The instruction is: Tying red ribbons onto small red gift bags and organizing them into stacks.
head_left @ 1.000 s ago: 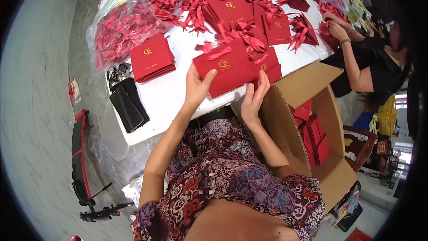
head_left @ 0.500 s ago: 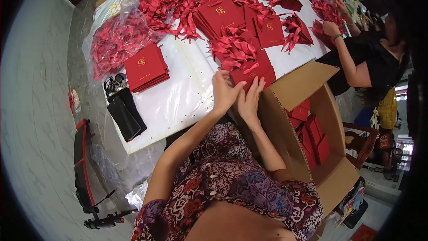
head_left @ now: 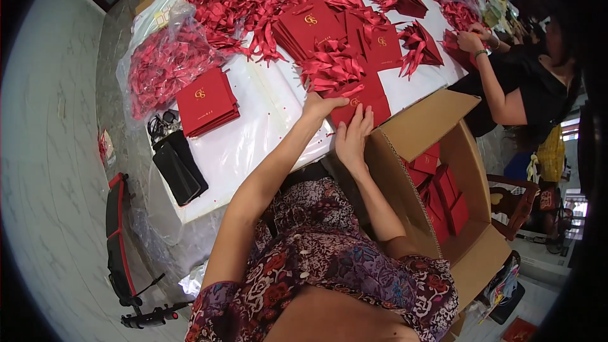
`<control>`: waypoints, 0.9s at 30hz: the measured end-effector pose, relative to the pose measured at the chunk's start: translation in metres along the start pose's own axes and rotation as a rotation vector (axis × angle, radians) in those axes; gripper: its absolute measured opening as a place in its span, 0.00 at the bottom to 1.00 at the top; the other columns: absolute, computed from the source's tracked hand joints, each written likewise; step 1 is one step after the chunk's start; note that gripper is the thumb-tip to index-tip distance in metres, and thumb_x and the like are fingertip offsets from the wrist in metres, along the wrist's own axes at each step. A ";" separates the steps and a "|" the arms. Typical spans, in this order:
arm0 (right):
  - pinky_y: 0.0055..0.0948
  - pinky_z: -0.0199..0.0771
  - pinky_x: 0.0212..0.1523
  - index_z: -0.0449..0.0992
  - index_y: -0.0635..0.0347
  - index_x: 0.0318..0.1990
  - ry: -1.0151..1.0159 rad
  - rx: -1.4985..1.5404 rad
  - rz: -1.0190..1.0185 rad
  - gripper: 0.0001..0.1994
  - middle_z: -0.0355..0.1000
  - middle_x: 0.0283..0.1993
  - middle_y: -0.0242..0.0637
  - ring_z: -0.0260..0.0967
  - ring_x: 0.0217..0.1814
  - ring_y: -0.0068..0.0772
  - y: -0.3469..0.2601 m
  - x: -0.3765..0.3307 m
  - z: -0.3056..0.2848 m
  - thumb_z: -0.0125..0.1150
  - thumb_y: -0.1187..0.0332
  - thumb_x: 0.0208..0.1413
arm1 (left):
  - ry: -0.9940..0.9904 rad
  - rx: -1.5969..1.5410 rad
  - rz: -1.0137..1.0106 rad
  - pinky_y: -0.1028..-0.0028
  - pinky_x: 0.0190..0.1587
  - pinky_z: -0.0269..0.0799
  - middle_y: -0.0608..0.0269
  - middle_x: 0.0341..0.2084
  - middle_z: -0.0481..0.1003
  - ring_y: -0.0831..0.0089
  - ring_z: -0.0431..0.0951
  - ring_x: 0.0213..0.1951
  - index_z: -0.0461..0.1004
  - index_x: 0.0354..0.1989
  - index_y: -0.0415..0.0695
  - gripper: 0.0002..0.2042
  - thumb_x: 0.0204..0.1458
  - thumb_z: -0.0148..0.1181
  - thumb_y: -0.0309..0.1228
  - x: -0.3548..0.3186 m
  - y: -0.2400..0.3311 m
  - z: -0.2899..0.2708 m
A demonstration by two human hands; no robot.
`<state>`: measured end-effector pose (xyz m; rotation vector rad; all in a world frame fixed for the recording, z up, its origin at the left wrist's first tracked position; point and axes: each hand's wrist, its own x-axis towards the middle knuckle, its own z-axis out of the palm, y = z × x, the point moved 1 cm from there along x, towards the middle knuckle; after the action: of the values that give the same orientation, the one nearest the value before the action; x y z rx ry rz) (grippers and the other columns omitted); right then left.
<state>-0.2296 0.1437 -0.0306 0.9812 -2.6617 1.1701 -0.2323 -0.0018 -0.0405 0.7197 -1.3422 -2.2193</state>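
In front of me at the table's edge lies a flat red paper bag (head_left: 370,102) with a gold emblem, on top of other red bags. Bunched pink-red ribbons (head_left: 332,71) cover its far end. My left hand (head_left: 322,106) grips its left edge, thumb on top; the other fingers are mostly hidden by the bag and ribbons. My right hand (head_left: 352,142) rests at its near edge, fingers stretched out over the surface.
Right of me stands an open cardboard box (head_left: 405,183) holding red bags. A stack of red bags (head_left: 206,104), a black pouch (head_left: 177,164) and a plastic sack of ribbons (head_left: 168,66) lie left. A co-worker's hands (head_left: 472,41) handle red items at the right.
My left hand has moved farther along the bag's left edge, toward the ribbons. My right hand stays at the near edge. The co-worker's two hands have come closer together.
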 end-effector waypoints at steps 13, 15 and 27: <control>0.57 0.46 0.68 0.54 0.72 0.67 0.006 -0.012 -0.059 0.34 0.48 0.67 0.66 0.46 0.68 0.67 -0.023 0.001 -0.015 0.60 0.67 0.56 | -0.030 -0.081 -0.243 0.68 0.49 0.77 0.54 0.45 0.79 0.65 0.80 0.45 0.73 0.54 0.37 0.22 0.47 0.66 0.20 -0.024 0.021 -0.016; 0.55 0.48 0.67 0.56 0.71 0.65 -0.040 0.025 -0.061 0.33 0.51 0.65 0.63 0.49 0.66 0.64 -0.037 0.003 -0.024 0.61 0.67 0.55 | -0.056 -0.016 -0.170 0.68 0.49 0.77 0.55 0.45 0.79 0.66 0.80 0.45 0.73 0.54 0.37 0.21 0.48 0.65 0.21 -0.034 0.025 -0.041; 0.41 0.69 0.59 0.54 0.81 0.65 -0.414 0.357 0.243 0.52 0.67 0.57 0.59 0.67 0.59 0.46 -0.035 0.040 -0.013 0.77 0.49 0.45 | 0.050 -0.246 -0.266 0.67 0.56 0.75 0.56 0.48 0.78 0.66 0.79 0.49 0.72 0.55 0.35 0.20 0.52 0.60 0.22 -0.115 0.060 -0.139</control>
<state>-0.2435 0.1138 0.0130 1.0712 -3.0240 1.7068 -0.0491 -0.0495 -0.0180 0.8963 -0.9726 -2.4977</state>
